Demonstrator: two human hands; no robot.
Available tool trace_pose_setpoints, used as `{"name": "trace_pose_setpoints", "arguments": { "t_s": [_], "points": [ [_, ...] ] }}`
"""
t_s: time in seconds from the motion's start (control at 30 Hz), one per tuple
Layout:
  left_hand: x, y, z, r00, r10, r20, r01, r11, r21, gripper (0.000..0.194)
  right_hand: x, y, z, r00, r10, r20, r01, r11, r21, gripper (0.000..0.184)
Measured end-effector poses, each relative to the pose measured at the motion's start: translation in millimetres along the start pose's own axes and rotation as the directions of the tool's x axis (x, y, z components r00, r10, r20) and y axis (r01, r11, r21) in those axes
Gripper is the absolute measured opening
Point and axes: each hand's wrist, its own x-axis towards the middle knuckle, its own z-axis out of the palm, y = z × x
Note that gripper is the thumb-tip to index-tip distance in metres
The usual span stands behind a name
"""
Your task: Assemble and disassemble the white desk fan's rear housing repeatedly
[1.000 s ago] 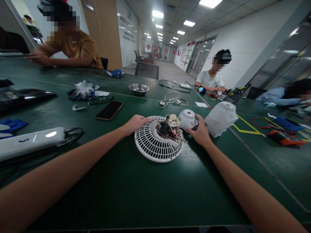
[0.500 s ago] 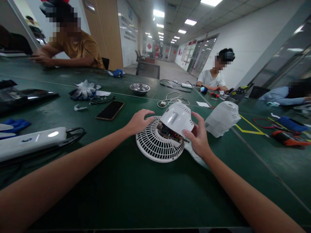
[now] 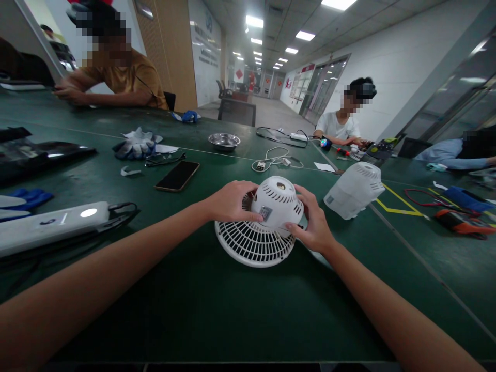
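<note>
A white fan grille (image 3: 248, 245) lies flat on the green table (image 3: 217, 305). On its middle sits a white domed motor cover (image 3: 277, 200), which hides the motor beneath it. My left hand (image 3: 229, 201) grips the cover's left side with curled fingers. From the other side my right hand (image 3: 314, 223) holds the cover, thumb and fingers wrapped round its edge. A second white plastic housing (image 3: 354, 188) lies on its side just to the right, apart from both hands.
A black phone (image 3: 177, 175), gloves (image 3: 134, 147), a steel bowl (image 3: 223, 140) and a white cable (image 3: 273, 161) lie beyond the fan. A white power bank (image 3: 50, 225) rests at left. Tools (image 3: 455, 217) lie at right. Other people sit at the far and right edges.
My right hand picked up the domed cover from beside the grille and set it over the exposed motor. My left hand moved from the grille rim onto the cover.
</note>
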Motion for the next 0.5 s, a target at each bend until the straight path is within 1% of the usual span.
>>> {"name": "trace_pose_setpoints", "arguments": {
  "t_s": [0.1, 0.23, 0.3, 0.5],
  "points": [
    [0.6, 3.3, 0.1, 0.998, 0.03, 0.05, -0.028, 0.999, -0.041, 0.063, -1.2, 0.9, -2.2, 0.999, -0.027, 0.045, 0.027, 1.0, -0.001, 0.088],
    [0.2, 2.1, 3.2, 0.996, 0.038, 0.081, -0.032, 0.997, -0.068, 0.064, 0.5, 0.4, -0.7, 0.997, 0.026, 0.072, -0.023, 0.999, -0.035, 0.096],
    [-0.2, 1.1, 4.1, 0.996, 0.034, 0.083, -0.029, 0.997, -0.07, 0.064, 2.1, -0.7, 0.4, 0.996, 0.048, 0.074, -0.045, 0.998, -0.041, 0.098],
    [-1.0, 0.9, 4.1, 0.997, 0.045, 0.064, -0.04, 0.997, -0.066, 0.065, 4.3, -3.5, 1.5, 0.997, 0.046, 0.061, -0.042, 0.997, -0.065, 0.098]
  ]
}}
